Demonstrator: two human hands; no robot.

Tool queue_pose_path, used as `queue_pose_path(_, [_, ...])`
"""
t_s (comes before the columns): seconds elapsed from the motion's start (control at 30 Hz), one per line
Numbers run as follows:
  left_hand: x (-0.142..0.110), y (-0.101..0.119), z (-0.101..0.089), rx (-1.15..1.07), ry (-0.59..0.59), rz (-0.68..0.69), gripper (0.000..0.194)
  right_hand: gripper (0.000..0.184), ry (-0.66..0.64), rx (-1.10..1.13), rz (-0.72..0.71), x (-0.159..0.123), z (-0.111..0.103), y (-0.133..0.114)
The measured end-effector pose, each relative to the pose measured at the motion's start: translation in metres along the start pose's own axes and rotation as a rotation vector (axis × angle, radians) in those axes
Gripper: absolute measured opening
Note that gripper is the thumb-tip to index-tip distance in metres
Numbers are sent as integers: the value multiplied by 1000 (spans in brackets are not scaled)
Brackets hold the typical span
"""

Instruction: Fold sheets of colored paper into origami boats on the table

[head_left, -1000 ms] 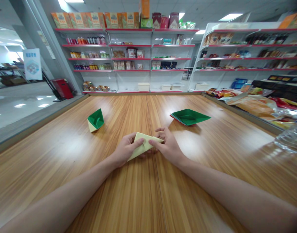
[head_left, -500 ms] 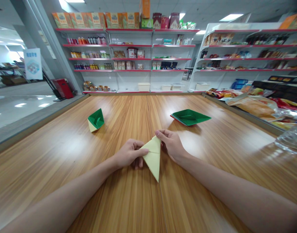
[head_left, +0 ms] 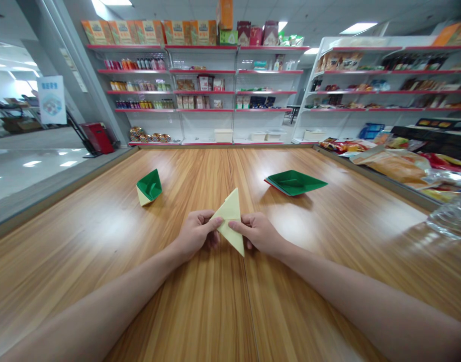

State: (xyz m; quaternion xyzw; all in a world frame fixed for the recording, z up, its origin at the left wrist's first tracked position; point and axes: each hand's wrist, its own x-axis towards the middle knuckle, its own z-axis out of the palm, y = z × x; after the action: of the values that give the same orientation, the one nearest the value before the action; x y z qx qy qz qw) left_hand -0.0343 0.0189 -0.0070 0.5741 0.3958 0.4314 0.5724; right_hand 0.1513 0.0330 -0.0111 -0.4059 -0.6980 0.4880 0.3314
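A pale yellow piece of folded paper (head_left: 232,208), triangular with a crease across its middle, is held just above the table between both hands. My left hand (head_left: 196,232) pinches its left corner, thumb on top and fingers curled beneath. On the other side my right hand (head_left: 261,234) grips the right edge, its thumb pressed on the near face by the crease. Farther left stands a small folded paper boat (head_left: 150,187), green inside with a pale yellow side. A larger green folded paper boat (head_left: 295,182), with a red edge at its left end, lies beyond my right hand.
The wood-grained table (head_left: 200,311) has a raised rim at its far edge. Snack packets (head_left: 396,161) and clear plastic wrap (head_left: 452,213) lie along the right side. Stocked shelves (head_left: 203,90) stand behind, and a red box-like object (head_left: 97,137) is on the floor at left.
The folded paper has turned from a slanted position to having one point up and one down. My right hand shifted from its upper tip to its right edge. Both boats stayed put.
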Motion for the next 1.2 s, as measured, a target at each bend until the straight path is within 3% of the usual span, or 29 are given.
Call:
queue_pose_path(0.1, [3,-5,-2,-54,94,34,32,46,-92,-57,-26,-3,3,-7])
queue_pose_path(0.3, [8,-10,-3,-77,183,32,34,43,-98,-56,-52,-4,3,-8])
queue_pose_path(0.5, [7,-9,-3,-73,140,5,33,58,-51,-27,-63,-6,4,-2])
queue_pose_path(0.63, [7,-8,-2,5,61,13,32,49,101,1,-152,-5,3,2])
queue_pose_path(0.73, [8,-5,-1,80,67,47,32,47,177,-39,-206,-4,1,3])
queue_pose_path(0.83, [9,-3,1,47,105,118,30,43,172,-31,-194,-3,2,5])
queue_pose_path(0.97, [10,-4,2,91,38,212,28,42,123,33,-170,-4,5,6])
queue_pose_path(1.2, [8,-10,1,380,-39,274,31,32,130,-251,-299,-5,2,-3])
